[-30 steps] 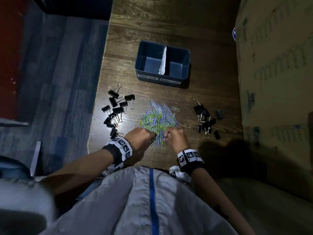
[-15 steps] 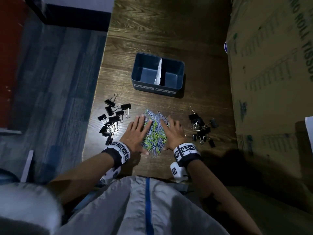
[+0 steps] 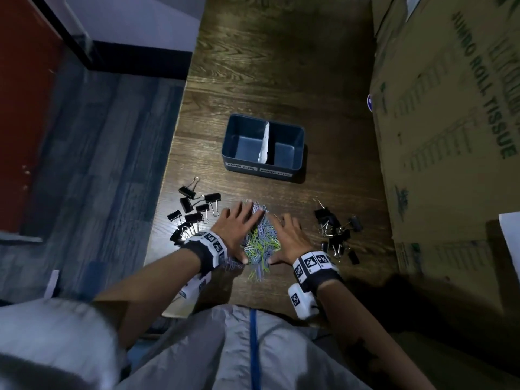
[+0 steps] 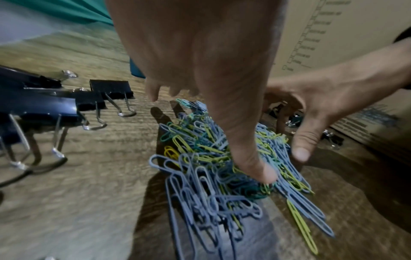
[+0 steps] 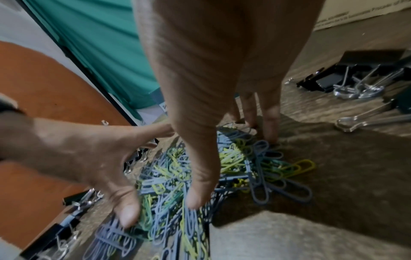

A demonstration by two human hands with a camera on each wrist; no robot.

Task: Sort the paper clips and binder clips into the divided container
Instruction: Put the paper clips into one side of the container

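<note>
A heap of blue, yellow and green paper clips (image 3: 260,243) (image 4: 213,167) (image 5: 177,177) lies near the front of the wooden table. My left hand (image 3: 237,228) (image 4: 211,109) flanks the heap's left side, fingers spread straight, thumb touching the clips. On the heap's right side my right hand (image 3: 287,235) (image 5: 222,132) rests the same way. Neither hand holds anything. Black binder clips lie in two groups: left (image 3: 194,212) (image 4: 66,103) and right (image 3: 337,232) (image 5: 355,79). The dark blue divided container (image 3: 263,166) stands farther back, both compartments empty, with a white divider.
Large cardboard boxes (image 3: 450,136) wall off the table's right side. The table's left edge (image 3: 168,175) drops to a blue-grey floor just beyond the left binder clips. Bare wood lies between the heap and the container.
Both hands went from curled at the heap's near edge to spread flat along its sides, pressing the clips into a narrower pile. The head view shifted.
</note>
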